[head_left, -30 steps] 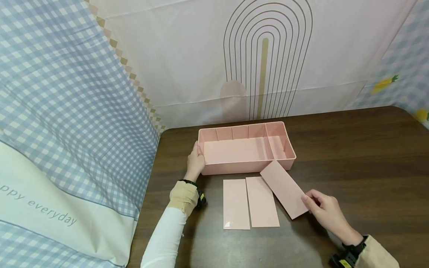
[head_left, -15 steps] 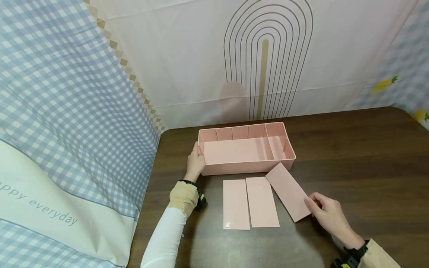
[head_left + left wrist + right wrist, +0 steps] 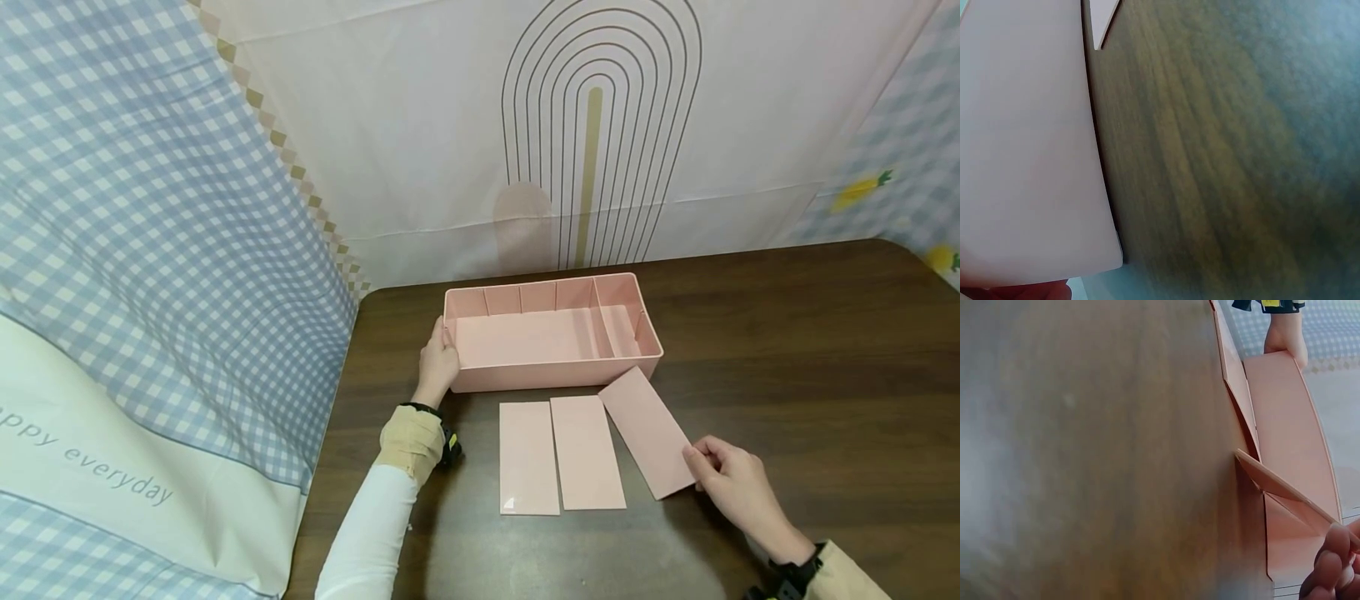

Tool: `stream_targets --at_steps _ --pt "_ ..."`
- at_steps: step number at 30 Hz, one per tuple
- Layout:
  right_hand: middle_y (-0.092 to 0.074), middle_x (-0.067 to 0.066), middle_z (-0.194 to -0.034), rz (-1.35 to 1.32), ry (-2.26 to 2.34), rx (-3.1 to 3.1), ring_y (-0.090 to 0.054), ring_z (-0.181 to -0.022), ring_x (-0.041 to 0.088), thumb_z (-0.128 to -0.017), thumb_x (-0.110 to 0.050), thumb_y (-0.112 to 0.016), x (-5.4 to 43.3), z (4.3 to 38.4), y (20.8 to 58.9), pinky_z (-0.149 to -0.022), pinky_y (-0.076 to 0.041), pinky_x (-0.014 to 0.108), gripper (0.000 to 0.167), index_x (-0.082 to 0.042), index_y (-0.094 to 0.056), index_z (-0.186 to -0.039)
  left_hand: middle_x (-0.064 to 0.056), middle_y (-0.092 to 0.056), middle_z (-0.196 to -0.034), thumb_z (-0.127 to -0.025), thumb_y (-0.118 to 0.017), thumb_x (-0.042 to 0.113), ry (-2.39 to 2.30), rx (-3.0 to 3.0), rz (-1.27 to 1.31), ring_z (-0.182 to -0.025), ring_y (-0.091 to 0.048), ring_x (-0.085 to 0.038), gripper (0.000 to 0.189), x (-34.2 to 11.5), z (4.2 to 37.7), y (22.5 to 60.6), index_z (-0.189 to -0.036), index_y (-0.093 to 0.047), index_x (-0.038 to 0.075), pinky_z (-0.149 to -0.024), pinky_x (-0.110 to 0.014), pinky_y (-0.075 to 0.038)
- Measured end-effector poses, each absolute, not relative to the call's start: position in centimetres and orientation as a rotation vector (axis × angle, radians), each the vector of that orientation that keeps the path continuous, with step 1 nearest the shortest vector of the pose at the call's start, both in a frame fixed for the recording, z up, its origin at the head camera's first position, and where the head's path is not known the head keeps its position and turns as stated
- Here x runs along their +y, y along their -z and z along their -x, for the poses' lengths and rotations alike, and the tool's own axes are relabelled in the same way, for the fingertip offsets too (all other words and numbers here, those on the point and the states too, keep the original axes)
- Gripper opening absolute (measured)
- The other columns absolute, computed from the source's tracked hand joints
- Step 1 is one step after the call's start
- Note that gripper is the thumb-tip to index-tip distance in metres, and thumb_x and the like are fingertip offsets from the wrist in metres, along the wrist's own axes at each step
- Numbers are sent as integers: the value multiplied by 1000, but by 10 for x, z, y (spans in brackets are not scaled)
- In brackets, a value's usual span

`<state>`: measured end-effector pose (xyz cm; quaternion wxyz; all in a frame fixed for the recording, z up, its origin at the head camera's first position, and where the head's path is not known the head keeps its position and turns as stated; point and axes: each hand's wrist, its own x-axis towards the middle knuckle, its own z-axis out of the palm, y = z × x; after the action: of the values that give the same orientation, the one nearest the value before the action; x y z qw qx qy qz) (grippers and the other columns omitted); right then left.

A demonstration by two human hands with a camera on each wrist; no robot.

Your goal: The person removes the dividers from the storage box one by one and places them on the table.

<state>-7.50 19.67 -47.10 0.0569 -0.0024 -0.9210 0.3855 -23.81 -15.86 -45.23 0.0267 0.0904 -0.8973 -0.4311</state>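
Note:
A pink storage box (image 3: 525, 378) with an open top stands toward the back of the table. Inside, a divider (image 3: 602, 327) sets off a narrow compartment at its right end. My left hand (image 3: 438, 363) holds the box at its left end wall. Between thumb and fingers my right hand (image 3: 738, 490) pinches the near right corner of a thin pink rectangular panel (image 3: 647, 435). That panel is tilted, its far end close to the box's front right corner. Left of it, two similar panels (image 3: 528, 458) lie flat side by side in front of the box.
The dark wooden table (image 3: 810, 358) extends to the right of the box. A pale curtain (image 3: 420, 142) with an arch pattern hangs right behind the table, and blue checked cloth (image 3: 172, 208) hangs along the left side.
The panel in my right hand has moved slightly right and toward me, its far end dropping away from the box's rim. The left hand and the box have stayed put.

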Motion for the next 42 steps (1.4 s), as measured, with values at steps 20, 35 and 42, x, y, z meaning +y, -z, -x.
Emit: stream_targets --at_steps 20,35,42 --pt "-51 -3 -49 127 -1133 -2975 -45 -44 3 -86 -21 -54 200 71 473 -43 -33 21 26 -9 -53 -63 -15 -35 -139 -98 -19 23 1331 -2767 -264 -125 -36 -30 45 -159 238 453 -142 -20 12 -101 -45 -32" --pt "-49 -3 -47 111 -1034 -3102 -41 -44 9 -86 -24 -53 203 71 473 -44 -29 22 31 -11 -48 -59 -15 -36 -139 -98 -19 24 1326 -2770 -274 -125 -37 -30 45 -160 238 454 -142 -21 13 -101 -44 -32" --pt "-47 -3 -46 79 -1011 -3154 -41 -43 10 -86 -25 -53 205 71 473 -44 -29 23 34 -11 -46 -56 -14 -35 -139 -98 -20 23 1338 -2764 -281 -126 -35 -29 45 -160 239 453 -141 -21 11 -102 -44 -31"
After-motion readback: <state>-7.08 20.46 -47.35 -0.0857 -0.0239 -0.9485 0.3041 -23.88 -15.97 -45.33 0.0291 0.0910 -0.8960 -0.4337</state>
